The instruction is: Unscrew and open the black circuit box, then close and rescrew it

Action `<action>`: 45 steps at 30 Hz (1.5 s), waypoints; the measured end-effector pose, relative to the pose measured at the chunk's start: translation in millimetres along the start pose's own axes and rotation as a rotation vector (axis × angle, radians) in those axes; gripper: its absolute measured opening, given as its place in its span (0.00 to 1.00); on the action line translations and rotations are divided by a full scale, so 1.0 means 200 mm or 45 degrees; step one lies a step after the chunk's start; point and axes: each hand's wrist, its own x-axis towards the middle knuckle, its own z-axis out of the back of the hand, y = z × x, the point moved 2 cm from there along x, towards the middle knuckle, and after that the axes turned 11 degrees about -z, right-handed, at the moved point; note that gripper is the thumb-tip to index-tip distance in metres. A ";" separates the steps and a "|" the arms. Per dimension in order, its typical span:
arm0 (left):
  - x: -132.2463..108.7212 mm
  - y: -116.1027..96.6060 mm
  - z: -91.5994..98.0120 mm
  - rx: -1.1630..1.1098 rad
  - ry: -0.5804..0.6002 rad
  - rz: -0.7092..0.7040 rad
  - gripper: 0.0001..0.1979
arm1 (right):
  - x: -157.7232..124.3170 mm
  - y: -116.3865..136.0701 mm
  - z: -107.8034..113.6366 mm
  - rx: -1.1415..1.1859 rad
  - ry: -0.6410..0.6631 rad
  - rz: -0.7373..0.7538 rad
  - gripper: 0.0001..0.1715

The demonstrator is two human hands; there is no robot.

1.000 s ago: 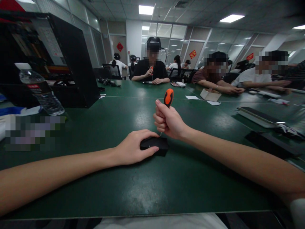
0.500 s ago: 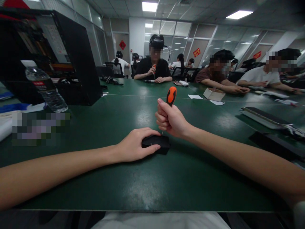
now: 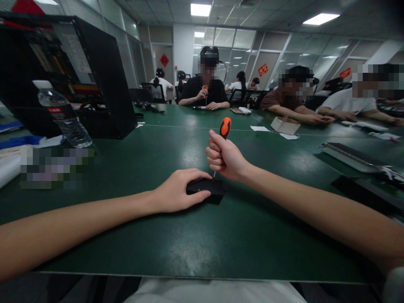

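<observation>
A small black box-shaped block lies on the green table in front of me. My left hand is closed round its left part, thumb along the near side and fingers along the far side. A tiny bright spot shows on its top. In a fist, my right hand grips a screwdriver with an orange and black handle. The handle's end sticks up above the fist, tilted slightly right. Its thin metal shaft runs down to the block's far right top; the tip's exact seat is too small to tell.
At the left stand an open black computer case and a water bottle. On the right lie a flat dark panel and a black piece. Farther back are a small open box and people seated round the green table.
The whole view has shifted slightly. The screwdriver handle leans a little less to the right, and more of its shaft shows below the fist. My left hand keeps its hold on the block.
</observation>
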 end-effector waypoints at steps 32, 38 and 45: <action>0.01 -0.01 0.01 -0.027 -0.023 0.032 0.16 | -0.04 -0.01 -0.02 -0.224 0.159 0.186 0.39; 0.01 -0.01 0.00 -0.091 -0.022 0.012 0.18 | -0.07 -0.01 -0.04 -0.399 0.341 0.261 0.38; 0.02 -0.01 0.01 -0.030 -0.011 0.023 0.18 | -0.04 0.01 0.07 -0.236 0.688 -0.043 0.43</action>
